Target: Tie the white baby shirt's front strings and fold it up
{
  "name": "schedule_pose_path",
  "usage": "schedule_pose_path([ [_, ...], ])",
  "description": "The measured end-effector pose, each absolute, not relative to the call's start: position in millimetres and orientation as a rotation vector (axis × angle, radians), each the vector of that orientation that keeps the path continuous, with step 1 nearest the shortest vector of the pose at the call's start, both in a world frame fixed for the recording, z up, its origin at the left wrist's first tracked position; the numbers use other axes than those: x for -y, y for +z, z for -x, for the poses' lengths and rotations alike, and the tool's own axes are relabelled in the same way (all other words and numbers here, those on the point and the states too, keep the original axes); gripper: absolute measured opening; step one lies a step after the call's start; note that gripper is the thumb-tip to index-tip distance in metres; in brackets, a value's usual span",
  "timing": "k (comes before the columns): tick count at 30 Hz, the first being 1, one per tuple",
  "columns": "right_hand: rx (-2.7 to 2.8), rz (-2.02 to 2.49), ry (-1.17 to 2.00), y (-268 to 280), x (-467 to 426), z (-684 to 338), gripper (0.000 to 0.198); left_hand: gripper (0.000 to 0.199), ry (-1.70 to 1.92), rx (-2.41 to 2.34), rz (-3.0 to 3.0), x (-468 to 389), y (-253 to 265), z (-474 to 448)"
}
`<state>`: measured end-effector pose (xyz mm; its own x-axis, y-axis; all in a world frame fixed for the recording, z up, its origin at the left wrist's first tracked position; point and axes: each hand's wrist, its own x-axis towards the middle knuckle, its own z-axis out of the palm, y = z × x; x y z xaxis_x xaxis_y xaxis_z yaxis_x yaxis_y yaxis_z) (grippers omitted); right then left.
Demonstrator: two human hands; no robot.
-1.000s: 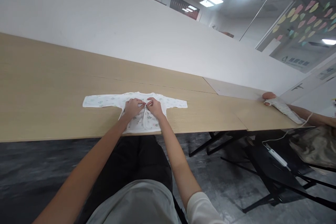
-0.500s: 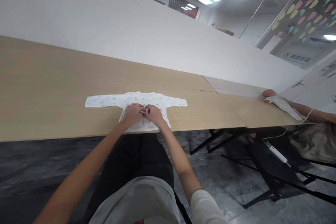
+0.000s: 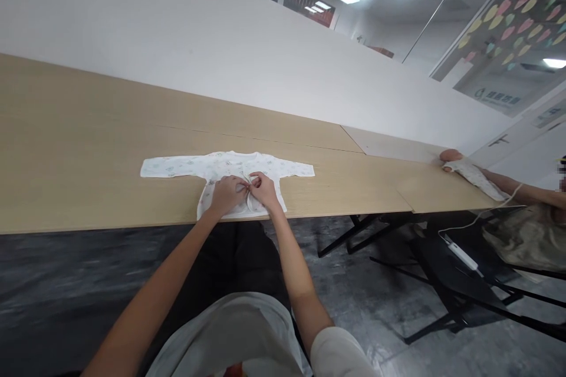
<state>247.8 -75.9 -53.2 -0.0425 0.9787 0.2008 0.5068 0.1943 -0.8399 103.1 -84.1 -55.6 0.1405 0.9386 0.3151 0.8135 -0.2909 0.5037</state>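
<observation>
A small white baby shirt [image 3: 241,160] with a faint print lies spread on the table, sleeves stretched out to both sides and its hem near the front edge. My left hand [image 3: 227,194] rests on the shirt's middle, its fingers closed on the fabric at the front opening. Right beside it, my right hand [image 3: 262,188] pinches the front edge with thumb and forefinger. The fingertips of both hands nearly meet there. Whatever fastening lies between them is too small to make out.
The long wooden table [image 3: 88,129] runs along a white wall [image 3: 177,47] with glass above. At the far right, another person's arm [image 3: 515,188] lies over a white garment [image 3: 477,179]. A black folding chair [image 3: 460,283] holds a white power strip [image 3: 462,256] with a cable.
My right hand has shifted slightly up and right along the front opening, and my left hand has moved a little to the right. The shirt stays spread out.
</observation>
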Motion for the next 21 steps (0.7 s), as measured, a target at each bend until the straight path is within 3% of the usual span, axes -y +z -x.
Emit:
schedule_pose_path([
  [12, 1.518, 1.288, 0.884, -60.9, 71.8, -249.3, 0.052, 0.023, 0.931, -1.625, -2.143, 82.7, -57.2, -100.0],
  [21, 1.51, 1.253, 0.94, -58.1, 72.8, -248.9, 0.051, 0.027, 0.995, -1.55, -2.015, 76.7, -62.6, -96.5],
])
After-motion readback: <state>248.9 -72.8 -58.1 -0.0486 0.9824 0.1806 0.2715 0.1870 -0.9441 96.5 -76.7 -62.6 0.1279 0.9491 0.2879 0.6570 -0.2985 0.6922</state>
